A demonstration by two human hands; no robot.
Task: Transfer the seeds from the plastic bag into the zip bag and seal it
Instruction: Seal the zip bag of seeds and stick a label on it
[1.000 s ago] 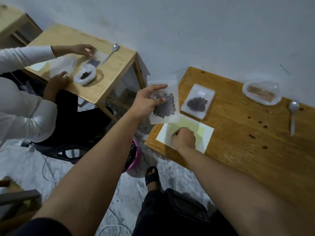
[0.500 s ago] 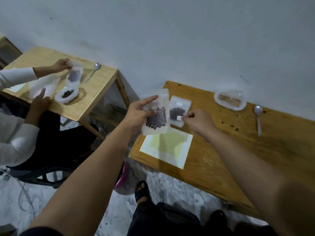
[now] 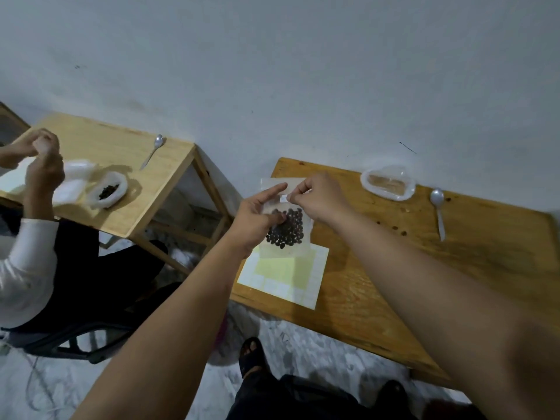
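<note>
My left hand (image 3: 257,216) grips a clear zip bag (image 3: 292,248) upright above the table's left end; its index finger lies straight along the bag's top. Dark seeds (image 3: 288,230) fill the bag's middle. My right hand (image 3: 322,201) pinches a small white sticker (image 3: 283,199) against the upper face of the bag. The crumpled clear plastic bag (image 3: 388,184) lies near the wall and looks empty of seeds. The second zip bag seen earlier on the table is hidden behind the held one.
A white and yellow sticker sheet (image 3: 285,277) lies on the wooden table (image 3: 424,268) below the bag, with a plastic spoon (image 3: 439,213) and stray seeds (image 3: 397,228) to the right. On the left, another person's hands (image 3: 42,165) work over a second table (image 3: 157,189).
My right hand left the sticker sheet, rose with a small white sticker and brought it to the front of the zip bag. My left hand kept hold of the bag.
</note>
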